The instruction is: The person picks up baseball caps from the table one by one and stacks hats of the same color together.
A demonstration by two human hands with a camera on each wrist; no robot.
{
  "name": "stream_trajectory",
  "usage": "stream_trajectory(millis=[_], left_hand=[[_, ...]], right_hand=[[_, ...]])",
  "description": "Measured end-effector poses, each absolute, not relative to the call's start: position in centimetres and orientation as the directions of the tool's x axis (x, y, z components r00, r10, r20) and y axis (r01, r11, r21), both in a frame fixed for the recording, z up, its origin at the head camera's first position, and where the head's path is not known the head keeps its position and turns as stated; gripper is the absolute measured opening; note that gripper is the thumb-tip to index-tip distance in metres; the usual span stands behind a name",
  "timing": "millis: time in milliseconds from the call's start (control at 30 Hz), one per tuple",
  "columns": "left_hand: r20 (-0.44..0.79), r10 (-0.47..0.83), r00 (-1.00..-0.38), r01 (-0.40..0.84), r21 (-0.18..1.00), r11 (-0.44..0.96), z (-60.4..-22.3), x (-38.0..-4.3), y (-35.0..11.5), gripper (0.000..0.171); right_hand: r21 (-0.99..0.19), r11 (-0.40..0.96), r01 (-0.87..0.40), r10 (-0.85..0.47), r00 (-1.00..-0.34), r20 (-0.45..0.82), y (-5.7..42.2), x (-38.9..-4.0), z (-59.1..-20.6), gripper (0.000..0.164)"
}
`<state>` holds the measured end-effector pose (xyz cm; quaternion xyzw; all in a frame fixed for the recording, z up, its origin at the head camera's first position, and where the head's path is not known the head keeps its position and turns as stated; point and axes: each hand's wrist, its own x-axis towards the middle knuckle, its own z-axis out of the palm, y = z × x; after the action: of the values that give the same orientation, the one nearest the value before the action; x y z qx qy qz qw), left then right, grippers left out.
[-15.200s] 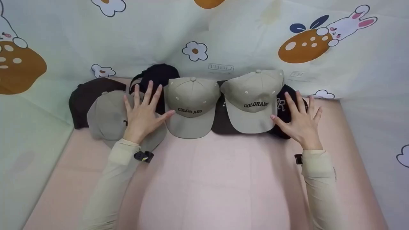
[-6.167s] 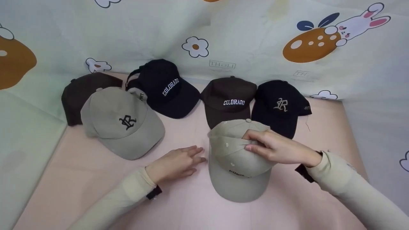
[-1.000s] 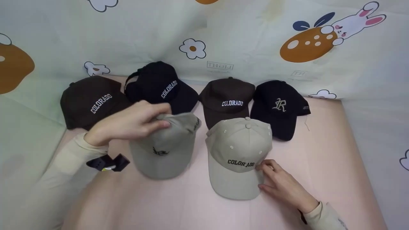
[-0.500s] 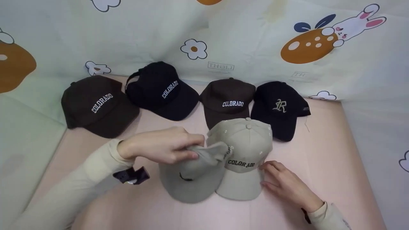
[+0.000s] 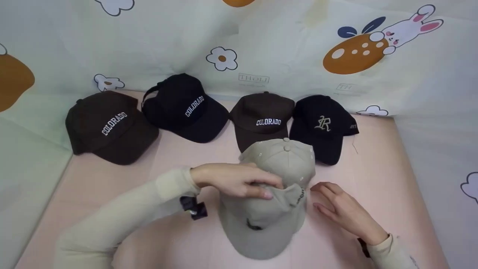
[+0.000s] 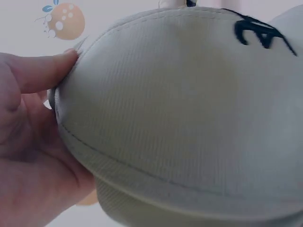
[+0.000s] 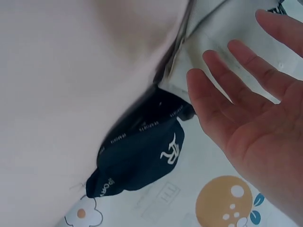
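Observation:
My left hand (image 5: 235,180) pinches the back of a grey baseball cap (image 5: 261,239), thumb on one side and fingers on the other. The cap hangs brim forward, its crown dented at the grip and its dark logo partly folded. In the left wrist view the thumb presses the edge of the grey cap (image 6: 165,109). Behind it a beige cap (image 5: 286,160) stands on the pink surface, its brim and lettering covered by the grey one. My right hand (image 5: 347,209) is just right of both caps, fingers spread and relaxed, holding nothing; the right wrist view shows its open palm.
Along the back sit a brown COLORADO cap (image 5: 108,127) at left, a black COLORADO cap (image 5: 186,108), another brown cap (image 5: 266,112) and a black cap with an R logo (image 5: 317,127). A printed cloth (image 5: 157,45) rises behind the pink surface (image 5: 179,153).
The left hand has lifted the grey cap from the left group and carried it right, over the front of the beige cap. The right hand has moved slightly off the beige cap.

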<state>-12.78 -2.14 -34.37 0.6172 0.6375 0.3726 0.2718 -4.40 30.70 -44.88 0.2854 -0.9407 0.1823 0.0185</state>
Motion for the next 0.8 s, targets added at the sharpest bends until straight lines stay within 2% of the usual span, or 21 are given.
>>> stream_trajectory(millis=[100, 167, 333, 467, 633, 700, 800], left_hand=[[0.096, 0.990, -0.107, 0.592, 0.806, -0.014, -34.6, -12.9, -0.2, 0.016], [0.093, 0.986, -0.139, 0.609, 0.793, 0.011, -34.7, -12.9, 1.1, 0.018], [0.085, 0.947, -0.310, 0.677, 0.719, 0.158, -35.5, -13.1, 3.9, 0.018], [0.087, 0.899, -0.430, 0.770, 0.555, 0.315, -36.9, -13.7, 5.5, 0.021], [0.108, 0.846, -0.522, 0.835, 0.267, 0.481, -38.7, -14.1, 6.5, 0.029], [0.113, 0.830, -0.546, 0.827, 0.235, 0.511, -39.2, -14.2, 6.5, 0.029], [0.129, 0.820, -0.558, 0.817, 0.258, 0.515, -39.6, -14.1, 6.3, 0.028]], right_hand=[[-0.319, 0.775, -0.546, -0.522, -0.837, 0.164, 31.0, -4.4, -44.4, 0.038], [-0.310, 0.784, -0.537, -0.508, -0.843, 0.176, 31.2, -4.4, -43.9, 0.037], [-0.338, 0.812, -0.477, -0.435, -0.879, 0.196, 32.1, -4.6, -42.8, 0.029], [-0.362, 0.811, -0.459, -0.409, -0.888, 0.209, 32.6, -4.9, -42.4, 0.029], [-0.376, 0.801, -0.466, -0.426, -0.885, 0.190, 32.4, -4.9, -42.9, 0.032], [-0.382, 0.797, -0.467, -0.429, -0.884, 0.186, 32.3, -4.8, -43.2, 0.033], [-0.392, 0.792, -0.467, -0.426, -0.884, 0.192, 32.1, -4.6, -43.4, 0.034]])
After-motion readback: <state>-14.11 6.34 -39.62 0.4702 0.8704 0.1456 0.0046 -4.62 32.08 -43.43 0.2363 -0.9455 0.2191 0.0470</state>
